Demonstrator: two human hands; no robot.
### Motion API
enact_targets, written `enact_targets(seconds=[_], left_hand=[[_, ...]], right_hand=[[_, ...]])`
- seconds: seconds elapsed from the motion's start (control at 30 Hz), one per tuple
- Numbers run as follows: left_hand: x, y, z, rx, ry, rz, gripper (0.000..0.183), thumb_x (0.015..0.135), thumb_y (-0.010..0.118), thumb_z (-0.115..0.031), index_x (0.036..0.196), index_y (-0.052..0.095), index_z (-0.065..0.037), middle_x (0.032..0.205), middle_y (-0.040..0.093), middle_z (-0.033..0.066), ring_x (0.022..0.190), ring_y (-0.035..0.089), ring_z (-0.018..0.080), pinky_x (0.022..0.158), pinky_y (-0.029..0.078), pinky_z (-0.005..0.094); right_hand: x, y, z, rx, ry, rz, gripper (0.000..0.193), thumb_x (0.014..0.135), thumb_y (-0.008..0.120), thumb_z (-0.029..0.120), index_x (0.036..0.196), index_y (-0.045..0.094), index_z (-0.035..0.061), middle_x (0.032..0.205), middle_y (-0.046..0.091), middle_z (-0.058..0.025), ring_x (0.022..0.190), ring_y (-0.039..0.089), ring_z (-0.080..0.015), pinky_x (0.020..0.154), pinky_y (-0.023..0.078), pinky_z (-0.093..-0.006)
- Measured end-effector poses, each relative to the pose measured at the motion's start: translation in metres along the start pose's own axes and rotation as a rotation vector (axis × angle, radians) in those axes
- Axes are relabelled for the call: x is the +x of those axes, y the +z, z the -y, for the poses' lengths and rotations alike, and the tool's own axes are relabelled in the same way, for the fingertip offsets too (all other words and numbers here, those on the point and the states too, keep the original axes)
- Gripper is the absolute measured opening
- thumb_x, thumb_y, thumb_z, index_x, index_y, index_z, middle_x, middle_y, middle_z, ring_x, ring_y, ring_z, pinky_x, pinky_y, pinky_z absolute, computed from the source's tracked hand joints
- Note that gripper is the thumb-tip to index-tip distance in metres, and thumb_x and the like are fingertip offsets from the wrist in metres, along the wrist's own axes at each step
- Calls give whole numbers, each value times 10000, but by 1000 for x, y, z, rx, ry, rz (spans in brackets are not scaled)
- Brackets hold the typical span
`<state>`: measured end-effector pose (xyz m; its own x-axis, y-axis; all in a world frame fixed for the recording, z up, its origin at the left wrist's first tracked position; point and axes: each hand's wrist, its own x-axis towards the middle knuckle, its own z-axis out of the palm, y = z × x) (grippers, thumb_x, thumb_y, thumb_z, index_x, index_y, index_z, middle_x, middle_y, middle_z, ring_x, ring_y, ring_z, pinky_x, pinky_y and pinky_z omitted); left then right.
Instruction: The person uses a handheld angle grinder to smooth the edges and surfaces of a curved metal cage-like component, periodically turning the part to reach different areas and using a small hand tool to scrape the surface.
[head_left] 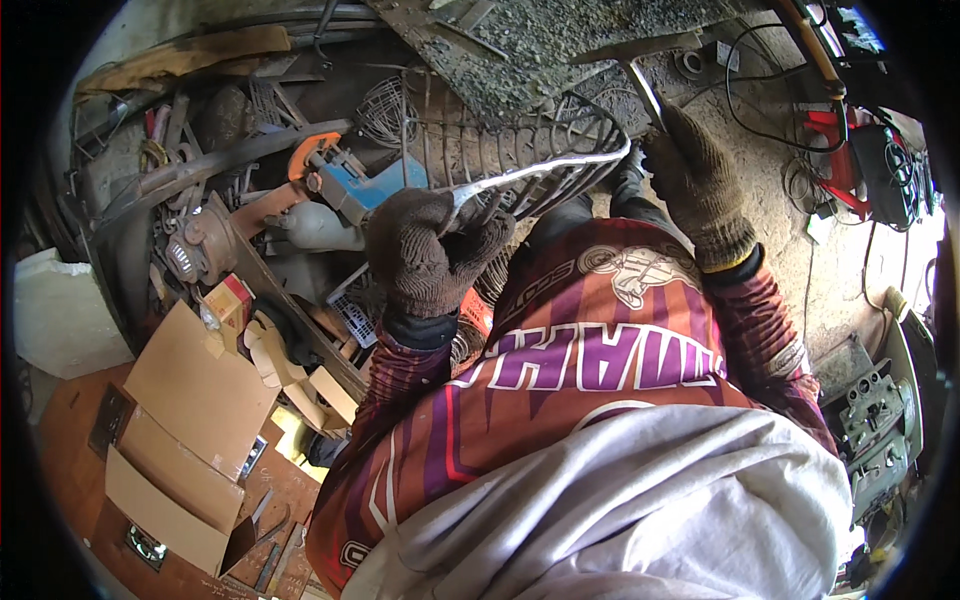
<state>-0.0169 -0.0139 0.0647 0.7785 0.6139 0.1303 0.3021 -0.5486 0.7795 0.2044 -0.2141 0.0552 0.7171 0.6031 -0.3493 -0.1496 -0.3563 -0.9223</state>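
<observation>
Brown knitted gloves cover both of my hands. My left hand (432, 250) is closed around the near rim of a curved basket-like frame (540, 172) made of metal bars, its rim shining pale. Raised beyond the frame's right end, my right hand (700, 185) is wrapped around the lower shaft of a chipping hammer (643, 90). The hammer's long narrow head (637, 48) lies crosswise at the top, apart from the frame. Part of the frame's left end is hidden behind my left hand and the clutter.
A grit-covered metal worktop (530, 50) stands ahead. Left lie a blue-and-orange tool (375, 190), a grey bottle-shaped object (320, 228) and open cardboard boxes (200, 390). Right are a dark machine with red parts (885, 170), loose cables and a green-grey machine (875, 410).
</observation>
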Motion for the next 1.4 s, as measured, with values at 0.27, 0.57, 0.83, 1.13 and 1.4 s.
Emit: enact_targets(seconds=[0.27,0.57,0.83,1.13,1.4], left_hand=[[16,-3,-36,187,173,-29,406,710,835,-314,836,536,-70,752,579,85,638,592,234,571,460,353],[72,-12,-88,200,4,162,416,822,745,-261,1110,597,1,922,647,89,798,615,153,732,501,293],[97,-32,-108,203,72,277,474,885,648,-367,1223,553,-47,1039,629,136,931,606,251,837,476,365],[114,-35,-92,92,30,343,362,916,613,-280,1218,583,-82,1083,645,111,1019,621,263,876,477,347],[117,-29,-72,60,-88,331,368,921,590,-283,1229,595,-80,915,589,45,776,544,132,659,446,276]], right_hand=[[1,-5,-21,-33,-111,12,419,959,570,228,1292,507,-19,811,593,-10,636,525,-57,540,446,-214],[0,-4,-12,-22,-36,39,404,948,583,190,1315,510,38,903,625,-63,772,585,-103,643,489,-276],[-2,-7,-17,60,-8,61,415,946,586,200,1311,505,22,874,630,-64,757,592,-114,657,504,-283],[-6,-6,-15,4,-48,57,425,964,543,197,1325,481,-17,831,607,-7,621,524,-46,527,440,-202],[-7,-7,-10,19,-11,70,427,968,534,208,1330,476,-11,825,601,-7,618,517,-46,526,436,-198]])
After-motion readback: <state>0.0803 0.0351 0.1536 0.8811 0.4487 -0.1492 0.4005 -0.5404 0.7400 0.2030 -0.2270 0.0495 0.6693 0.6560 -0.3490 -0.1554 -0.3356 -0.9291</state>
